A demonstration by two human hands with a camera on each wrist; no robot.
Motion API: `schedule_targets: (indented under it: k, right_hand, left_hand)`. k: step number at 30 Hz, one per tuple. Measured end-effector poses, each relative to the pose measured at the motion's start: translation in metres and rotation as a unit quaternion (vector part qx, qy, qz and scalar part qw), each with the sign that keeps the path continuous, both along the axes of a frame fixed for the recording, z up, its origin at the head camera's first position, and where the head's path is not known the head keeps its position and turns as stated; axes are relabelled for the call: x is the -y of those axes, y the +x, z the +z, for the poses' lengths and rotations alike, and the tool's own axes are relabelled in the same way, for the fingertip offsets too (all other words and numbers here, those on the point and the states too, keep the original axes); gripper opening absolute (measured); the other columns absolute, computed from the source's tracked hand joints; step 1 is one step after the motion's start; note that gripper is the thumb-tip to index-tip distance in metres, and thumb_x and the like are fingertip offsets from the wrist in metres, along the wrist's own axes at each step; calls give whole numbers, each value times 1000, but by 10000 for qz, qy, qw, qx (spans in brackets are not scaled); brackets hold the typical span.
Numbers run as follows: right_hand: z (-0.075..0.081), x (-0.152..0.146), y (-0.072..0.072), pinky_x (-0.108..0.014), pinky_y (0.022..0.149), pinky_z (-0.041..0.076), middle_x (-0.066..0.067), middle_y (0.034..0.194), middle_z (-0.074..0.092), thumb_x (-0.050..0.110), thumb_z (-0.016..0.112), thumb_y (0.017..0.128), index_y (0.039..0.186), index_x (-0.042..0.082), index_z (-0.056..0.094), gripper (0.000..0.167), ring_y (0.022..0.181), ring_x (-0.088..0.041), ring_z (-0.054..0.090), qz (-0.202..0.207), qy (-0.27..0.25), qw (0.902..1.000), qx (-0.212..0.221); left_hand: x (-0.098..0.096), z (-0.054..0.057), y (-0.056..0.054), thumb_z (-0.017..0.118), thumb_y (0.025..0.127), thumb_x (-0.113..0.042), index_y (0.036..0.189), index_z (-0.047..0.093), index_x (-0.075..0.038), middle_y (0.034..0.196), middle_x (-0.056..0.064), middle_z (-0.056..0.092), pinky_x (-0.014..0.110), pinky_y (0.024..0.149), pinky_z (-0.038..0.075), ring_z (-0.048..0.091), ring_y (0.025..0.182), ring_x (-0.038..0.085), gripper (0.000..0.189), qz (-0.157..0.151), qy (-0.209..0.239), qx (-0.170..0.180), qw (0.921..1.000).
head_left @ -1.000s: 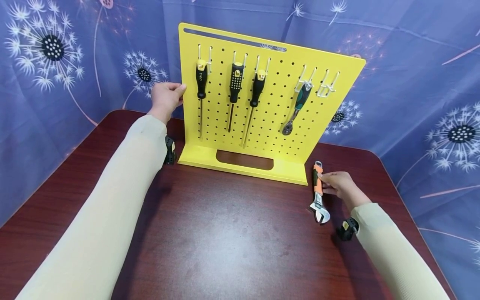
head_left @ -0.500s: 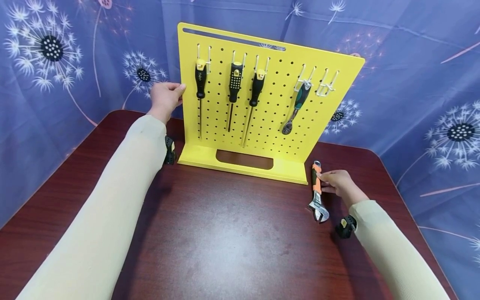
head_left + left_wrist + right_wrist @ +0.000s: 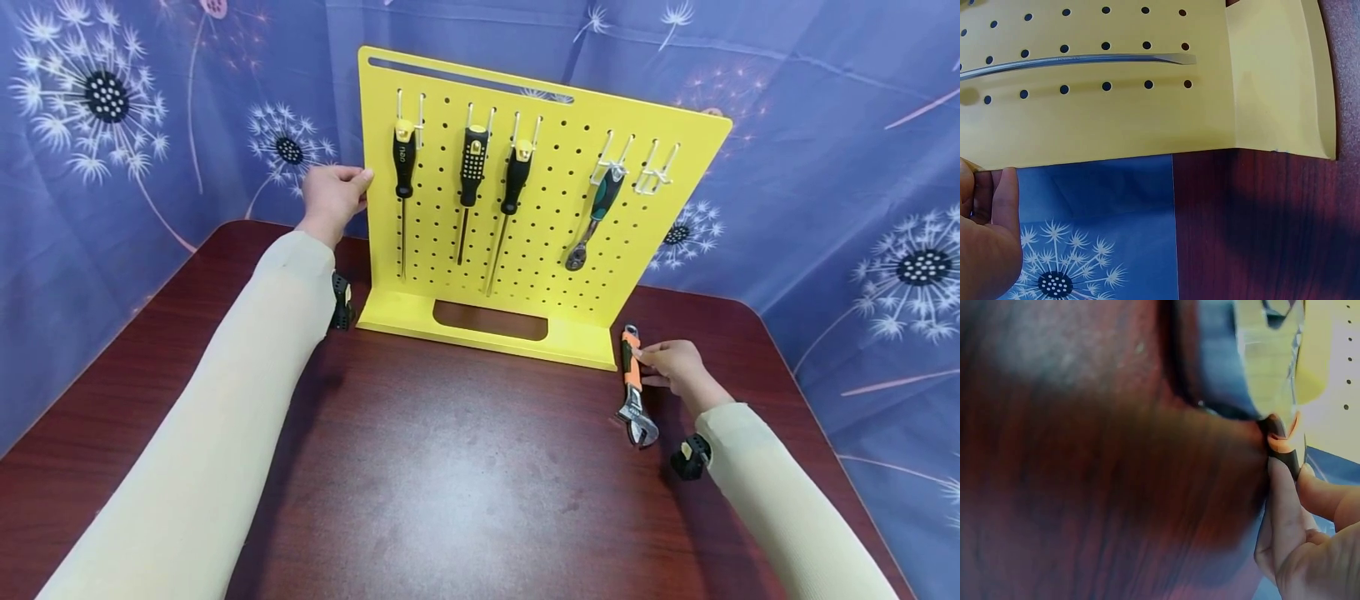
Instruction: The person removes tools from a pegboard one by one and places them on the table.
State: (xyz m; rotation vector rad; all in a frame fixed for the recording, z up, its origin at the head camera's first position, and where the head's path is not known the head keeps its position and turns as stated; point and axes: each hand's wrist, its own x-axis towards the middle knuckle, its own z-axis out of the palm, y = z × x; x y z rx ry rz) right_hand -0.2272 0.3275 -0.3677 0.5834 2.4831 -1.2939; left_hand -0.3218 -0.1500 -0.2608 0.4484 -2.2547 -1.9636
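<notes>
"What could slip?"

"My right hand (image 3: 675, 367) pinches the orange-and-black-handled metal adjustable wrench (image 3: 633, 379) just beside the yellow perforated board (image 3: 542, 193); its head (image 3: 639, 428), probably heavy, could twist loose. My left hand (image 3: 330, 196) pinches the board's edge (image 3: 367, 125); pulling might tip it."

Pegboard (image 3: 540, 250) on bench (image 3: 450, 467), curtain (image 3: 825, 167) behind. Three screwdrivers (image 3: 472, 167) hang left on pegboard, ratchet (image 3: 602, 200) right of them; wrench (image 3: 632, 375) right of pegboard.
</notes>
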Motion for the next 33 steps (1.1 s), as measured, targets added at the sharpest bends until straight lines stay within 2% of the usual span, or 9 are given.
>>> schedule_targets:
  k: [4,9,17,22,25,30,33]
  right_hand:
    - [-2,-1,1,-22,66,64,-1,86,55,13,56,106,138,-17,51,44,77,-10,56,-12,2,10000,-57]
    - [-3,-2,3,-21,67,64,2,80,56,13,57,105,138,-19,50,46,72,-8,56,28,-97,9999,-117]
    - [-5,-3,4,-21,66,64,4,83,58,15,58,105,139,-19,50,48,71,-6,57,-6,-137,9998,-123]
    - [-3,-5,4,-21,67,64,4,84,59,17,58,105,141,-18,47,51,71,-6,58,25,-187,9998,-58]
    - [0,-7,4,-21,70,65,3,88,60,18,56,106,145,-18,43,54,73,-5,59,203,-234,9995,38]
    - [13,-13,5,-22,77,65,1,99,61,23,47,110,152,-17,30,61,79,-2,63,573,-471,9968,311]
    - [22,-15,3,-25,80,66,-1,106,60,29,42,111,157,-14,20,67,81,0,64,593,-762,9947,366]
  left_hand:
    - [-1,0,0,62,103,-24,139,64,-7,149,9,58,31,113,53,61,118,15,40,1,-23,-13,10000]
    - [-1,0,1,61,103,-25,140,63,-7,151,9,56,31,114,52,60,124,17,41,-18,-38,11,10000]
    - [-1,-2,1,61,103,-25,139,64,-7,150,10,57,31,113,53,60,117,15,40,-10,-74,-18,10000]
    - [-1,-2,0,60,104,-25,139,64,-7,151,10,56,31,113,53,61,126,19,40,-10,-122,-19,9999]
    - [0,-2,-1,60,104,-24,139,64,-7,151,9,56,31,113,53,60,131,20,40,0,-126,-21,9999]
    - [-1,-1,-1,60,104,-25,139,64,-7,152,9,56,31,113,53,59,133,21,40,-10,-123,-8,9999]
    - [-1,-1,0,60,104,-25,139,64,-6,152,9,55,31,113,53,59,132,21,40,-5,-99,-14,9999]
